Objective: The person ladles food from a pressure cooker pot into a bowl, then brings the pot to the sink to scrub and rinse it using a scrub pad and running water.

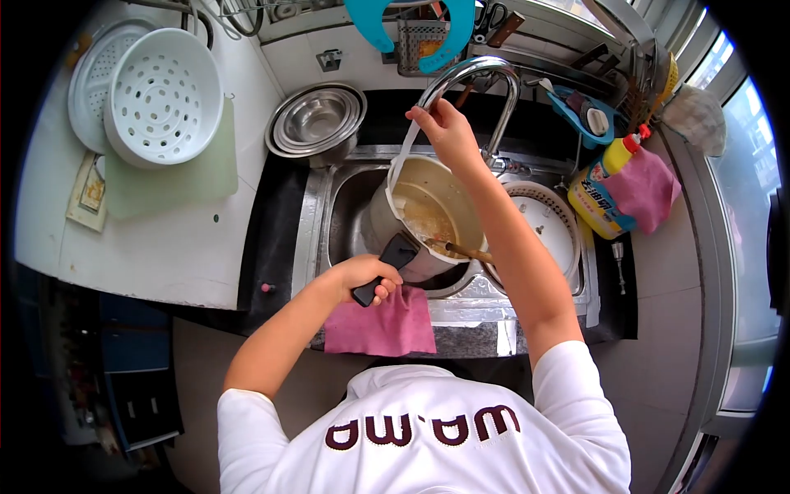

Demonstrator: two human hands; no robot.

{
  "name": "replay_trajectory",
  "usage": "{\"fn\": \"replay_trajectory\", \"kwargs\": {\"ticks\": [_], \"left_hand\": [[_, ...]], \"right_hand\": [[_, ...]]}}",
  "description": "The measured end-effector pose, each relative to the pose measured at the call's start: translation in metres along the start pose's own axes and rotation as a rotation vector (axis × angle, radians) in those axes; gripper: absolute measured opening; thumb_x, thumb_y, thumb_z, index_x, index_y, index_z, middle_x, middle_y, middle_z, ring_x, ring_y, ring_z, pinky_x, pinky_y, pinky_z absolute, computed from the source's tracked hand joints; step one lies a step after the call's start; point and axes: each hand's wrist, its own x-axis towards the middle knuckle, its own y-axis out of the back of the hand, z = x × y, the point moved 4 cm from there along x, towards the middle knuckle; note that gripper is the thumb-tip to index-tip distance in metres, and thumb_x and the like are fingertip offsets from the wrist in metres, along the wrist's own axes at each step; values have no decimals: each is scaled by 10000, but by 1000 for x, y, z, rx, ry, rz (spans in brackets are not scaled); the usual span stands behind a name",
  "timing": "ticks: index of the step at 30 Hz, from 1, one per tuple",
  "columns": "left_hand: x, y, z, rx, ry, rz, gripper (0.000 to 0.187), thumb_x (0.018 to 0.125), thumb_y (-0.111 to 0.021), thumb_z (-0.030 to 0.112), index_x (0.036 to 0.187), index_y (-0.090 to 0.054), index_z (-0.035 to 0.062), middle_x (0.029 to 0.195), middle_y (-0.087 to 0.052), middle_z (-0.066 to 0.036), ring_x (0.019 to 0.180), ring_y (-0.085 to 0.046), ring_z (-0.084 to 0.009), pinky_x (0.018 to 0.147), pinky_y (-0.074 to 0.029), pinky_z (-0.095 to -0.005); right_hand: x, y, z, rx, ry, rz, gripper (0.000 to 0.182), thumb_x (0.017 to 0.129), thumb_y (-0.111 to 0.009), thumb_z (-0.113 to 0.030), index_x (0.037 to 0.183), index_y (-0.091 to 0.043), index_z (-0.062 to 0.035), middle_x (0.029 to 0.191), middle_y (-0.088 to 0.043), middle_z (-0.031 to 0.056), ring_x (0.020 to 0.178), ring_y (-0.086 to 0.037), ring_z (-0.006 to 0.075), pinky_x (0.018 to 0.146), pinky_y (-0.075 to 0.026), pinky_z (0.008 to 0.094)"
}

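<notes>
My left hand (368, 278) is wrapped around the black handle of a pot (383, 214), which is tilted in the left sink basin. Cloudy liquid with bits in it (428, 221) lies at the pot's bottom. A stick-like wooden utensil (461, 249) leans over the pot's near right rim. My right hand (451, 138) has its fingertips closed at the mouth of the chrome faucet (485, 66). From there a stream of water (403, 156) runs down into the pot. A pink cloth (380, 323) hangs over the counter edge below my left hand.
A round perforated white tray (543, 218) sits in the right basin. Nested metal bowls (319, 119) stand behind left. To the right are a yellow detergent bottle (605, 185) with a pink cloth (646, 189) and a blue holder (584, 115). A white colander (164, 95) is at left.
</notes>
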Motion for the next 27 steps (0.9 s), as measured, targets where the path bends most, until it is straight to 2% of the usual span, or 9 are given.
{"fn": "replay_trajectory", "kwargs": {"ticks": [8, 10, 11, 13, 18, 21, 25, 26, 27], "left_hand": [[-9, -19, 24, 8, 64, 54, 116, 809, -519, 34, 712, -456, 46, 578, -445, 16, 440, -415, -45, 401, -360, -199], [-9, -21, 23, 11, 70, 48, 117, 809, -519, 40, 711, -456, 50, 573, -443, 19, 437, -415, -43, 400, -359, -198], [-8, -20, 21, 5, 66, 47, 120, 806, -524, 38, 710, -453, 51, 572, -442, 18, 436, -416, -44, 399, -359, -199], [-6, -17, 15, 3, 43, 50, 121, 799, -532, 32, 722, -443, 58, 575, -443, 17, 436, -418, -45, 395, -359, -201], [-4, -10, -9, 5, -62, 56, 124, 790, -534, 20, 803, -418, 62, 585, -444, 11, 435, -418, -51, 385, -355, -205], [-11, -2, -18, -70, -21, -5, 117, 795, -530, 43, 734, -435, 75, 573, -450, 27, 439, -427, -42, 387, -366, -204], [-24, 9, -29, -194, -32, -31, 121, 822, -515, 57, 733, -436, 80, 574, -429, 38, 443, -408, -32, 396, -339, -191], [-26, 12, -30, -201, -33, -24, 121, 822, -515, 57, 733, -436, 80, 574, -429, 38, 443, -408, -32, 396, -339, -191], [-29, 15, -31, -223, -40, -45, 112, 822, -516, 61, 741, -439, 76, 577, -429, 37, 442, -405, -33, 394, -335, -192]], "right_hand": [[0, 0, -3, 10, 29, 10, 302, 829, -596, -277, 921, -560, 9, 754, -586, 75, 697, -523, 150, 678, -422, 282], [3, -1, 3, -63, -12, -15, 272, 861, -572, -250, 951, -570, 7, 876, -643, 50, 782, -540, 91, 734, -415, 234], [3, -1, 6, -60, -12, -11, 272, 861, -572, -250, 951, -570, 7, 876, -643, 50, 782, -540, 91, 734, -415, 234], [5, -1, 7, 36, 60, 15, 311, 820, -605, -289, 911, -562, 6, 742, -583, 82, 683, -528, 166, 662, -425, 290], [6, 4, -1, -52, 66, 31, 311, 813, -609, -286, 909, -563, 6, 742, -593, 96, 678, -546, 189, 657, -432, 300], [9, 3, -3, -126, 66, 53, 307, 811, -610, -284, 913, -566, 2, 744, -605, 108, 676, -564, 211, 658, -438, 306], [15, -5, -6, -135, 107, 103, 302, 810, -610, -288, 919, -573, -9, 742, -618, 116, 676, -585, 236, 654, -445, 314], [16, -6, -5, -154, 61, 77, 306, 844, -591, -275, 932, -562, 16, 785, -613, 79, 723, -557, 144, 697, -431, 268], [18, -7, -3, -158, 49, 79, 309, 843, -592, -275, 936, -563, 17, 791, -617, 84, 732, -564, 147, 701, -434, 268]]}}
